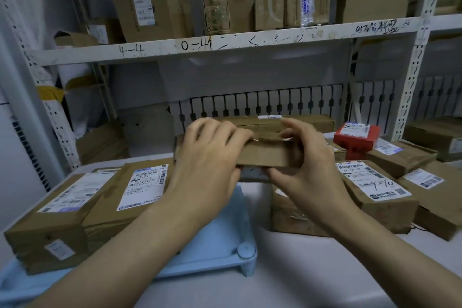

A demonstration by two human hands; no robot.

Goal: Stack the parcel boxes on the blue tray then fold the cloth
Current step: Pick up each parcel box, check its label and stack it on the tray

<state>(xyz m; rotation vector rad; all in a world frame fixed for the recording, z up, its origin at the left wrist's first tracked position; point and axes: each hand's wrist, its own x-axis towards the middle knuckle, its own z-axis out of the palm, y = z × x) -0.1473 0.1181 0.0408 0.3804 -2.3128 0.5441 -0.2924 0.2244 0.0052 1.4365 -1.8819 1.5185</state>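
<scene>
- Blue tray (220,237) lies on the surface (312,270), below and nearer than both hands.
- Two labelled boxes (75,207) sit on the tray's left part, left of the left hand (207,170).
- Left hand and right hand (307,170) hold a flat box (265,155) in the air, fingers (295,130) curled over its top edge, thumbs beneath.
- More boxes (375,190) lie right of the right hand.
- Red box (357,135) is farther right.
- Shelf (225,42) stands beyond.

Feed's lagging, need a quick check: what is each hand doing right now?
Left hand: grips the left end of the small brown box.
Right hand: grips the right end of the same box, held above the blue tray.
</scene>
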